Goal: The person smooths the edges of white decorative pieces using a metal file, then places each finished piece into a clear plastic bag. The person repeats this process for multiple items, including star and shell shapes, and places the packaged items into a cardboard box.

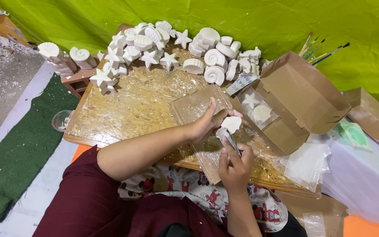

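Hands trimmed a white plaster shell [231, 123] over the board [123, 109].
Left hand [209, 124] gripped the shell; right hand [235, 164] clenched a thin blade [230, 139], seemingly mid-scrape, needing light pressure next.

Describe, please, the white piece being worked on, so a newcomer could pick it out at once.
On the wooden board, look near its front edge where both hands meet. The left hand holds a white shell-shaped cast. Unlike the heaped casts at the back, it is lifted and touched by a tool in the right hand.
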